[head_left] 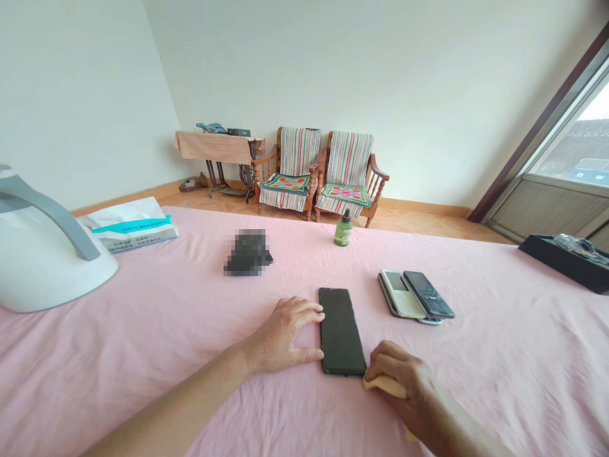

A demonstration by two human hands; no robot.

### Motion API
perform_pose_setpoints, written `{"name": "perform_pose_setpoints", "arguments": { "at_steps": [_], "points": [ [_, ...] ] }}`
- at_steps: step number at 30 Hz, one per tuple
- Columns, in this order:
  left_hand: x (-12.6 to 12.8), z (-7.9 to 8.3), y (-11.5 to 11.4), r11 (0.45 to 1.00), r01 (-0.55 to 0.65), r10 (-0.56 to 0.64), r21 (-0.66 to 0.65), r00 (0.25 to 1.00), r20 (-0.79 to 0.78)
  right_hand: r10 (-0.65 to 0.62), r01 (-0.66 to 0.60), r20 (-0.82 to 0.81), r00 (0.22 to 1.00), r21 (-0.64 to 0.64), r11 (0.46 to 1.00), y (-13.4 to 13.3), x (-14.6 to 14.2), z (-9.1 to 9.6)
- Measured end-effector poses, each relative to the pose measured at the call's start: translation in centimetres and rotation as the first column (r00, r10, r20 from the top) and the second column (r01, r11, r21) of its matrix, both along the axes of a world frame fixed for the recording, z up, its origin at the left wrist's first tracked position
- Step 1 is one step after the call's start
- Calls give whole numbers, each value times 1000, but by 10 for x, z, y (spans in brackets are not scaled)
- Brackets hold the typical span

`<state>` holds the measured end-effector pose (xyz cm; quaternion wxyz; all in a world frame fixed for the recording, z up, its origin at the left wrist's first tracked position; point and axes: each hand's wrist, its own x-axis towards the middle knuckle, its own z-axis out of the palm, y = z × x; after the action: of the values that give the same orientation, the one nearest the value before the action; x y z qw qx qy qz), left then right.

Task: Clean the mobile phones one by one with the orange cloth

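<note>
A black smartphone (341,331) lies face up on the pink cloth (190,330) in front of me. My left hand (285,335) rests beside its left edge, fingers curled against the side of the phone. My right hand (397,377) sits at the phone's near right corner, closed over a small yellow cloth (380,383) pressed to the surface.
Two keypad phones (416,295) lie side by side to the right. A green spray bottle (343,228) stands behind. A blurred dark object (247,252), a white appliance (42,254) at left, a plastic bag (130,225) and a black tray (566,260) at right. Two striped chairs (318,174) stand by the wall.
</note>
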<state>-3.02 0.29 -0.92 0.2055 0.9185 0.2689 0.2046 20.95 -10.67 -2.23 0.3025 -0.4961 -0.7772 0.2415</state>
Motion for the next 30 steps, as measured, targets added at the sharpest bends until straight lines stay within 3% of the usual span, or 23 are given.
{"name": "perform_pose_setpoints", "arguments": {
  "at_steps": [4, 7, 10, 14, 16, 18, 25, 30],
  "points": [
    [7, 1, -10, 997, -54, 53, 48, 998, 27, -61, 61, -33, 998, -17, 998, 1, -4, 4],
    [13, 0, -16, 992, -109, 107, 63, 994, 26, -17, 16, -72, 997, -6, 1000, 14, -21, 7],
    [14, -1, -18, 991, -118, 117, 56, 993, 18, 5, -4, -74, 997, 21, 1000, 42, -28, 7],
    [13, -2, -17, 992, -111, 110, 67, 994, 20, -170, 177, -63, 983, 127, 976, 89, -20, 3],
    [13, -3, -17, 991, -113, 112, 74, 994, 20, -208, 215, -62, 976, 146, 966, 98, -17, 1],
    [12, -3, -16, 991, -114, 113, 76, 994, 12, -209, 216, -60, 976, 147, 965, 93, -18, -1],
    [12, 0, -14, 992, -103, 103, 69, 995, 3, -108, 112, -81, 991, 54, 992, 28, -29, -4],
    [12, -1, -12, 993, -93, 92, 78, 996, 14, -111, 115, -56, 992, 67, 991, 49, -24, 1]
  ]
}}
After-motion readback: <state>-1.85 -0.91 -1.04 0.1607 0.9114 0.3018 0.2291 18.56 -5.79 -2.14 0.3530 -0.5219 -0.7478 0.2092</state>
